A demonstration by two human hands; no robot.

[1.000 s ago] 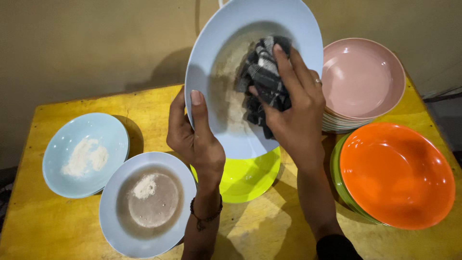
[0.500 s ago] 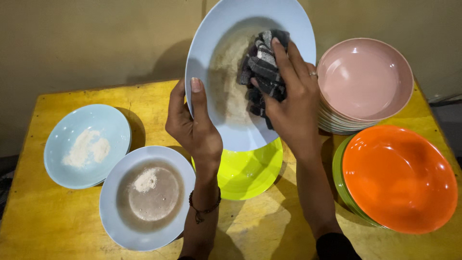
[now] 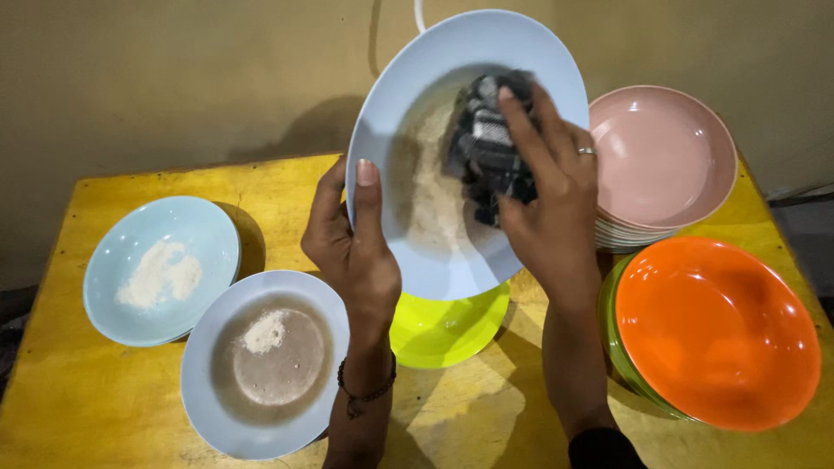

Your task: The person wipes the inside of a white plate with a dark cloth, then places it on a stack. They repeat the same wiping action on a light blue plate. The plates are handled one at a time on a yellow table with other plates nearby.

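The left hand (image 3: 352,252) clamps the rim of a pale blue plate (image 3: 408,174), thumb on the inside, tilting it above a yellow-green plate (image 3: 447,326) on the yellow table (image 3: 130,408). Farther up, the right hand (image 3: 552,200) presses a bunched dark checked cloth (image 3: 486,148) against the plate's powdery hollow, fingers curled over it.

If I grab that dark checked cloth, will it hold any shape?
Probably not: the dark checked cloth bunches and folds under the right hand, so it looks floppy. It likely weighs little, and should grip rather than slide on the pale blue plate.
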